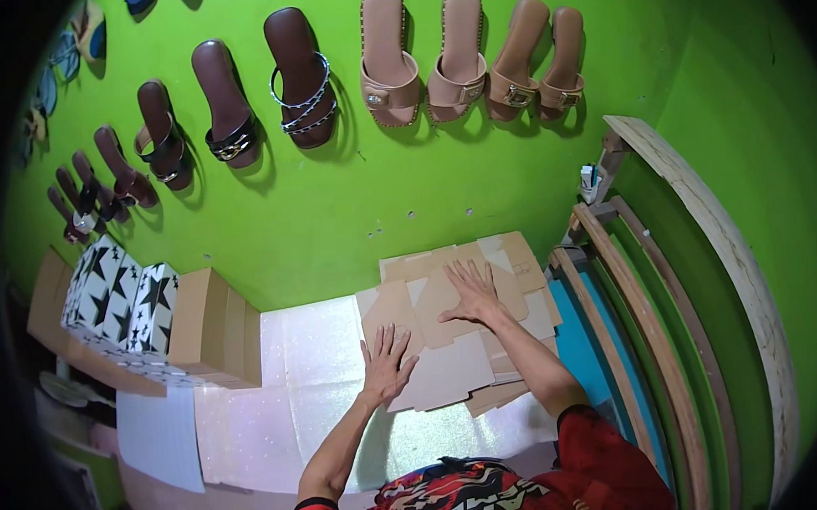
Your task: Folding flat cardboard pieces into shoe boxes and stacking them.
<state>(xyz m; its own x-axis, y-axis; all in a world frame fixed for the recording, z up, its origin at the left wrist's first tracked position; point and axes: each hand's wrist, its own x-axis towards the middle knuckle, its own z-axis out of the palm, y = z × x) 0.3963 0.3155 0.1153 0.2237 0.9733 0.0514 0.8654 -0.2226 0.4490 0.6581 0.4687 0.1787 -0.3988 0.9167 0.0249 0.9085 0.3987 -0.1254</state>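
Flattened cardboard pieces (452, 372) lie in an overlapping pile on the table, against the green wall. My left hand (388, 363) rests with fingers spread on the pile's left part, near its edge. Farther back and to the right, my right hand (472, 294) is laid flat on a brown cardboard sheet (510, 278), its fingers apart. Neither hand grasps anything. Some lower sheets stick out at the pile's right and near edges, and how many layers lie beneath is hidden.
Star-patterned boxes (109, 291) and a brown carton (206, 323) stand at the left on the shiny whitish tabletop (314, 387). Wooden rails (649, 326) run along the right. Slide sandals (300, 77) hang in a row on the wall above.
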